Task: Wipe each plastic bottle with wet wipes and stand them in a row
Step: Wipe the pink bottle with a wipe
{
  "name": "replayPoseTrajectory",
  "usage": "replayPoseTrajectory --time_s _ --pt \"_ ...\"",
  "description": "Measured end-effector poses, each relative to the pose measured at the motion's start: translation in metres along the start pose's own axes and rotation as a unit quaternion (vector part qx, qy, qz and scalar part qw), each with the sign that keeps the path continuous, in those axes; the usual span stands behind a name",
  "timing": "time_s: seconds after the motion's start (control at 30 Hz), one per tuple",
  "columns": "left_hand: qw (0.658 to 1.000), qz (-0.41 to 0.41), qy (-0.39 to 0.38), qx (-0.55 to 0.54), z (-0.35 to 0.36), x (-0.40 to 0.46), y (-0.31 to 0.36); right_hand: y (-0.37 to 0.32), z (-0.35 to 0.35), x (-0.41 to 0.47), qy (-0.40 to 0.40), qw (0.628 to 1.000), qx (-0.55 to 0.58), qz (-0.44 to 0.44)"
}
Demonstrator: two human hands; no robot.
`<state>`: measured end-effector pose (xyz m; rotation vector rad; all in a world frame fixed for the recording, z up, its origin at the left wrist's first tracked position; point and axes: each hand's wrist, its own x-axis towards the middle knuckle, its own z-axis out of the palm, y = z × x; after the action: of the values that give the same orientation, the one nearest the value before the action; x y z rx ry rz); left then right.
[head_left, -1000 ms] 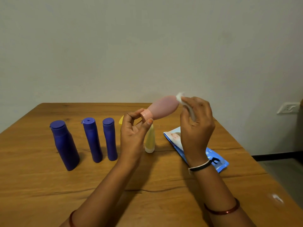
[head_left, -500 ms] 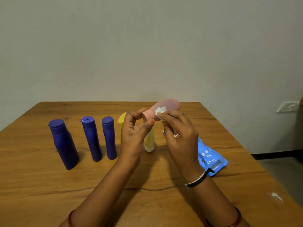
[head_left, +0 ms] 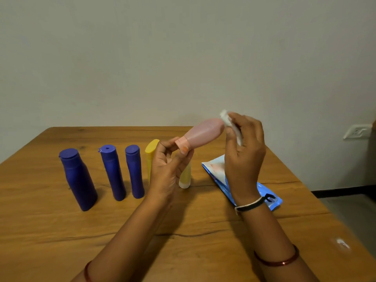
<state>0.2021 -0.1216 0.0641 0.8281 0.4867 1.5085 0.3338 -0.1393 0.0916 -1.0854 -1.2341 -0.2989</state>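
Head view shows the left hand [head_left: 168, 169] pinching the capped end of a pink bottle [head_left: 203, 133] between thumb and fingers, holding it above the wooden surface [head_left: 61, 231] with its base angled up to the right. At that base the right hand [head_left: 244, 151] has its fingers closed on a white wet wipe [head_left: 227, 119], which touches the bottle's end. Three blue bottles [head_left: 114, 171] stand upright in a row at left, with two yellow bottles [head_left: 185, 176] just right of them, partly hidden by the left hand. A blue wipes packet [head_left: 266, 192] lies flat behind the right wrist.
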Motion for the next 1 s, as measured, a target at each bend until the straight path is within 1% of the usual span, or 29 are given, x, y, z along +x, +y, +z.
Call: replayPoseTrajectory --time_s 0.13,0.23,0.33,0.43,0.47,0.5,0.6,0.67,0.73,0.87,0.93,1.0 --pt "1.0 0.008 -0.003 0.008 0.0 0.001 0.002 -0.005 0.01 -0.003 -0.052 0.996 -0.063 -0.041" --pt "1.0 0.003 0.005 -0.007 0.0 0.001 0.001 -0.012 0.013 -0.018 -0.088 0.993 -0.06 -0.056" --pt "1.0 -0.004 0.007 -0.007 -0.002 0.001 -0.001 -0.016 0.013 -0.034 -0.136 0.989 -0.013 -0.051" --pt "1.0 0.001 0.009 0.001 -0.003 0.001 -0.001 -0.018 0.008 -0.035 -0.169 0.981 0.091 0.006" --pt "1.0 0.002 0.008 -0.006 -0.002 0.001 0.0 -0.018 0.004 -0.031 -0.162 0.981 0.104 0.013" --pt "1.0 0.002 0.007 -0.015 -0.002 0.001 0.0 -0.019 0.0 -0.027 -0.145 0.985 0.094 0.003" --pt "1.0 0.006 -0.001 -0.002 -0.001 0.001 0.001 -0.013 -0.008 -0.008 -0.063 0.996 0.003 -0.064" --pt "0.999 0.021 -0.008 0.028 0.0 0.001 0.001 -0.004 -0.007 0.005 -0.033 0.996 -0.037 -0.07" --pt "0.998 0.029 -0.01 0.05 0.001 0.0 0.0 0.004 -0.003 0.011 -0.034 0.996 -0.051 -0.062" --pt "0.995 0.036 -0.02 0.091 -0.001 0.0 -0.002 0.005 0.004 0.001 -0.065 0.995 -0.047 -0.062" --pt "0.992 0.043 -0.023 0.115 -0.002 -0.001 0.0 -0.001 0.007 -0.007 -0.089 0.994 -0.022 -0.062" --pt "0.989 0.054 -0.026 0.133 -0.001 -0.003 0.0 -0.008 0.009 -0.013 -0.116 0.992 0.034 -0.047"
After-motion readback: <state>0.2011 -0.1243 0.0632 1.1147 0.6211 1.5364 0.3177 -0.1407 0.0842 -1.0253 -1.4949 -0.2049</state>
